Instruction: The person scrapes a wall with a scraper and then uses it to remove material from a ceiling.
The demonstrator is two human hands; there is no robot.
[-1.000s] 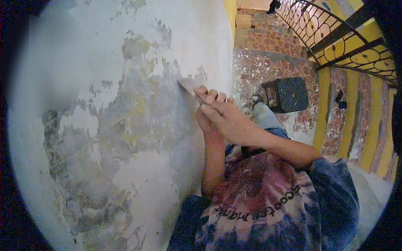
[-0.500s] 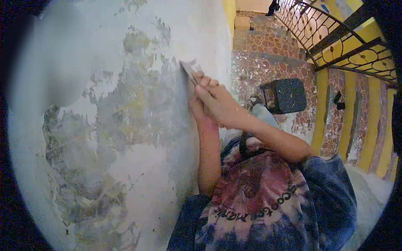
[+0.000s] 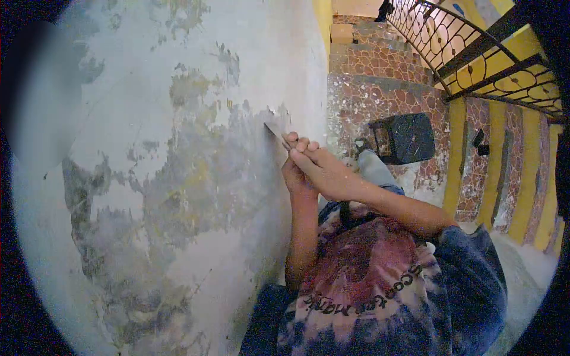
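Note:
Both my hands are together on a scraper (image 3: pixel 275 131) with a flat, thin blade. Its handle is mostly hidden inside my fingers. My right hand (image 3: pixel 333 173) lies on top, fingers wrapped round the tool and thumb along it. Underneath, my left hand (image 3: pixel 295 177) is closed at the handle, partly covered by the right. The blade's edge lies at the wall (image 3: pixel 202 255), which has peeling white paint with grey and yellowish bare patches. Near the blade are ragged flakes of paint (image 3: pixel 282 111).
A dark stool (image 3: pixel 412 137) stands on the stone-patterned floor (image 3: pixel 356 95) strewn with paint chips. Steps with yellow edges (image 3: pixel 496 172) run along the right, below a metal railing (image 3: pixel 475 65). A cardboard box (image 3: pixel 341 32) sits farther back.
Both hands and the scraper have moved down the view, towards my body, and slightly right. The grip on the scraper looks the same.

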